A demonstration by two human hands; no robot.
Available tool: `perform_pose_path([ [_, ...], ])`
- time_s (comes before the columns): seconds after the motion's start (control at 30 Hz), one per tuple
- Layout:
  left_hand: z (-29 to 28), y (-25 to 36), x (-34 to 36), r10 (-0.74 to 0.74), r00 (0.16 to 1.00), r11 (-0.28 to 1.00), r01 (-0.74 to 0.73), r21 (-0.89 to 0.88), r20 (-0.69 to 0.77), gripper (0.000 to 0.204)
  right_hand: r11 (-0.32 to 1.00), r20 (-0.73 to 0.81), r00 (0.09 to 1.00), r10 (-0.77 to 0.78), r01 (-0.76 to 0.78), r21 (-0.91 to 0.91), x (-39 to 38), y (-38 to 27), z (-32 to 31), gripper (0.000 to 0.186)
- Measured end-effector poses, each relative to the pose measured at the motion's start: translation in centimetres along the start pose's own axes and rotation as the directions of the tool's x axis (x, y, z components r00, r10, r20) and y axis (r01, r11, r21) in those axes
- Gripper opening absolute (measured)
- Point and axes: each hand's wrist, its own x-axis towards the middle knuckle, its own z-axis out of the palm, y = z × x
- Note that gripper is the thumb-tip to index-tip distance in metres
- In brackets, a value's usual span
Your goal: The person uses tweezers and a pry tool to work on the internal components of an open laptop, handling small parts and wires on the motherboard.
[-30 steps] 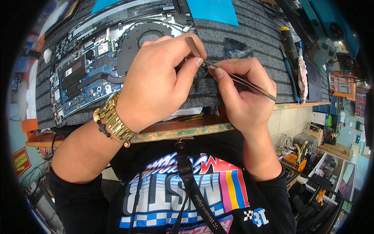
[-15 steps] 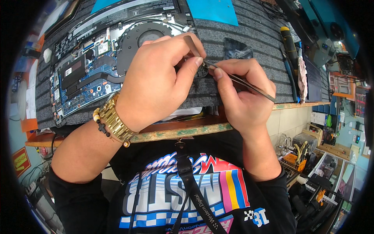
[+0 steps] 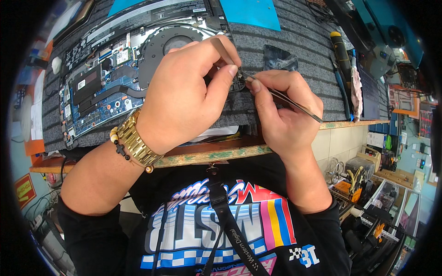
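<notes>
An opened laptop point(image 3: 109, 75) lies on the bench, its blue circuit board, black fan point(image 3: 154, 50) and battery point(image 3: 138, 24) bare. Over its right edge is my left hand point(image 3: 189, 87), with thumb and forefinger pinching a flat metal strip point(image 3: 223, 50); the strip's lower end is hidden behind the thumb. My right hand point(image 3: 287, 103) grips metal tweezers point(image 3: 297, 105). Their tips point left, to a tiny part at the laptop's front right corner, close to my left thumb. That part is too small to make out.
Beneath the laptop is a grey ribbed mat point(image 3: 304, 43). A blue sheet point(image 3: 253, 14) and a small dark packet point(image 3: 280, 59) lie beyond my hands. To the right are a yellow-and-black screwdriver point(image 3: 341, 53) and a dark laptop point(image 3: 369, 94). The bench's worn wooden edge point(image 3: 216, 155) runs nearest me.
My right hand and the tweezers have shifted slightly left and down. The metal strip in my left hand has tipped a little further left. Both grips stay as they were.
</notes>
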Motion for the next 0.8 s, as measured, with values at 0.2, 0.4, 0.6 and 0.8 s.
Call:
perform_pose_path([
  [0.2, -0.3, 0.0, 0.0, 0.052, 0.998, 0.993, -0.056, 0.106, 0.036, 0.01, 0.999, -0.001, 0.999, 0.045, -0.045, 0.027, -0.1, -0.2, -0.1, 0.011],
  [0.4, -0.1, -0.1, 0.1, 0.094, 0.995, 0.988, -0.095, 0.125, 0.014, 0.009, 0.957, 0.014, 0.976, 0.215, -0.214, 0.195, -0.6, -0.2, -0.5, 0.008],
  [0.6, -0.2, -0.1, 0.0, 0.06, 0.998, 0.995, -0.061, 0.081, 0.018, 0.009, 0.874, 0.017, 0.936, 0.352, -0.335, 0.351, -0.6, -1.2, -0.9, 0.009],
  [0.8, -0.3, 0.0, 0.0, 0.031, 0.999, 0.999, -0.032, 0.022, 0.019, 0.01, 0.88, 0.008, 0.93, 0.368, -0.351, 0.32, -0.2, -1.2, -1.1, 0.012],
])
